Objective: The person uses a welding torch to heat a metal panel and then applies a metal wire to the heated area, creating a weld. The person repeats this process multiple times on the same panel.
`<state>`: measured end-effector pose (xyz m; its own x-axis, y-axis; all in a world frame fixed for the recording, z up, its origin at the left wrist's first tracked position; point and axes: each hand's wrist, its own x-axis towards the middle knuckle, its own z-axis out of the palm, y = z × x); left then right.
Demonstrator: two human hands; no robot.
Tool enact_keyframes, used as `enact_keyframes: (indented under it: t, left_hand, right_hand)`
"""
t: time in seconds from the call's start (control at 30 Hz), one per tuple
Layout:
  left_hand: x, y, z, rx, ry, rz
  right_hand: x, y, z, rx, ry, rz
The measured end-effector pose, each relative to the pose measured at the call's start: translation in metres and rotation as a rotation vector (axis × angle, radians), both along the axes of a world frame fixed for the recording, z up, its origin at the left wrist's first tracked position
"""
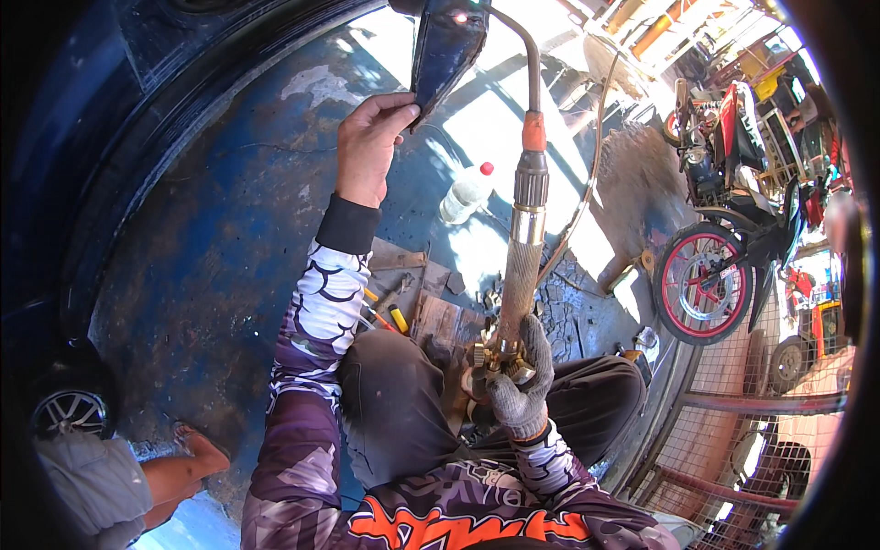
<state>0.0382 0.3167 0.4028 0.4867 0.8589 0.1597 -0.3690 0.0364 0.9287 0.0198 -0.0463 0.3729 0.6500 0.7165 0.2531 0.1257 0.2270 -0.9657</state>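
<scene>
My bare left hand [367, 151] pinches the lower tip of a dark, bent sheet-metal piece [447, 55] between thumb and fingers. In my gloved right hand [524, 392] is a gas torch [525, 257], held upright with the fingers closed around its lower end by the brass valves. Its thin neck curves up and left toward the top of the piece. A small bright glowing spot shows on the metal there. The torch's very tip is cut off or hidden at the picture's upper edge. My grey knitted glove covers part of the valve end.
A clear bottle with a red cap [467, 192] stands on the floor ahead. Yellow-handled tools [398, 319] lie by my knee. A hose [594, 174] runs right of the torch, near a motorcycle [710, 280]. Another person's leg [174, 472] and a car wheel [69, 412] are at left.
</scene>
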Motion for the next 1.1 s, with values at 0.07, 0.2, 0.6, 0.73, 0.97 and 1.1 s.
enact_keyframes:
  t: [0.07,0.2,0.6,0.73,0.97,1.1]
  left_hand:
    - [-0.001,-0.001,0.002,0.016,0.004,0.009]
    - [-0.004,0.002,-0.002,0.03,-0.021,0.024]
    - [-0.255,-0.112,-0.256,-0.271,0.633,0.401]
    - [-0.284,-0.18,-0.316,-0.353,1.027,0.496]
    - [-0.205,-0.123,-0.35,0.507,1.606,0.616]
    - [-0.186,-0.101,-0.363,0.066,1.638,0.275]
  right_hand:
    - [0.0,0.001,0.001,-0.013,-0.007,-0.004]
    - [0.005,-0.001,-0.006,-0.019,-0.033,-0.011]
    - [0.01,-0.067,-0.013,-0.197,0.218,0.018]
    - [0.015,-0.069,-0.012,-0.272,0.251,0.005]
    - [0.015,-0.051,-0.003,-0.271,0.213,0.075]
    - [0.019,-0.037,0.015,-0.188,0.025,0.123]
